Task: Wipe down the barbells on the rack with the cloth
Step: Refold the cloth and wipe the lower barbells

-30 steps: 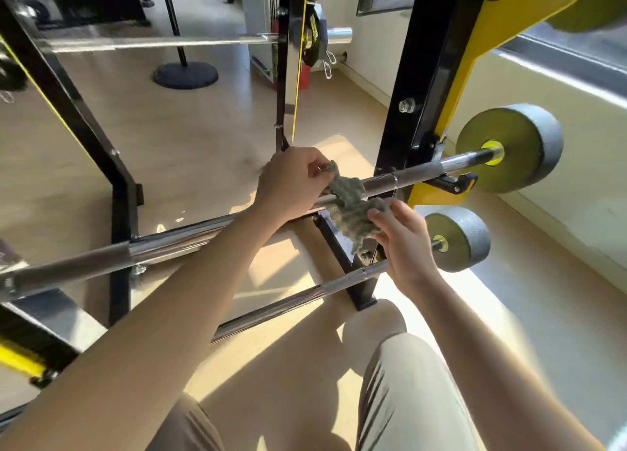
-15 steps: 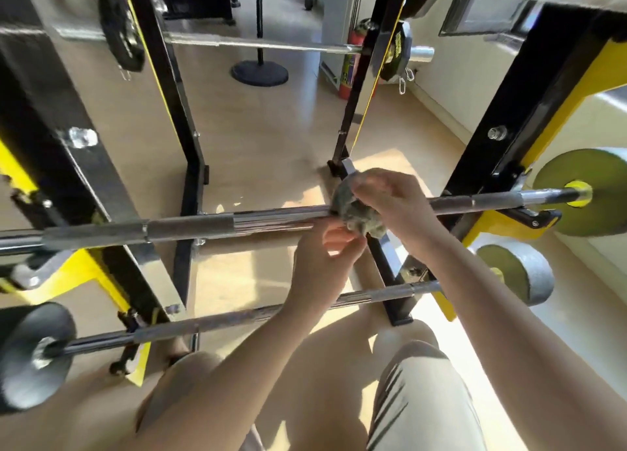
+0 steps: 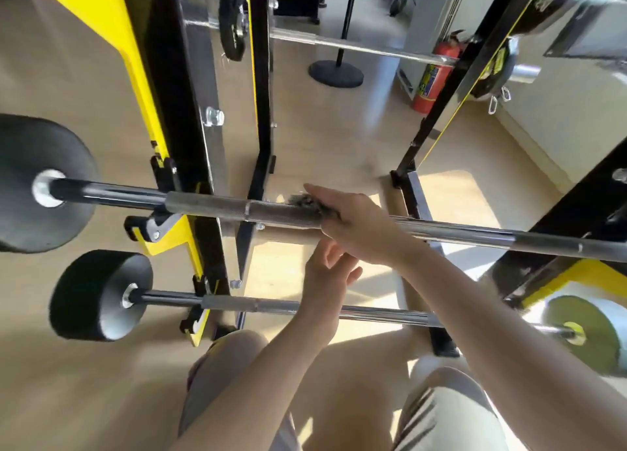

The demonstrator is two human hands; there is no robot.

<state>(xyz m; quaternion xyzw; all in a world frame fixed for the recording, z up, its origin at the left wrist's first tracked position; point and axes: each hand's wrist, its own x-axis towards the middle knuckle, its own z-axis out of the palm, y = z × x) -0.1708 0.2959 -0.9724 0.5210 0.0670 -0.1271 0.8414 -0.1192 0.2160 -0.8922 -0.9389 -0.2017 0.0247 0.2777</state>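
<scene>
Right hand (image 3: 353,221) reaches across, fingers curled over the upper chrome steel barbell (image 3: 203,206), clamping the crumpled grey-green cloth (image 3: 305,202) against its knurled section; left hand (image 3: 325,274) hovers just below, fingers loosely spread, gripping nothing, between that bar and the lower chrome barbell (image 3: 383,313); both bars sit on hooks of the black-and-yellow steel rack (image 3: 176,94).
</scene>
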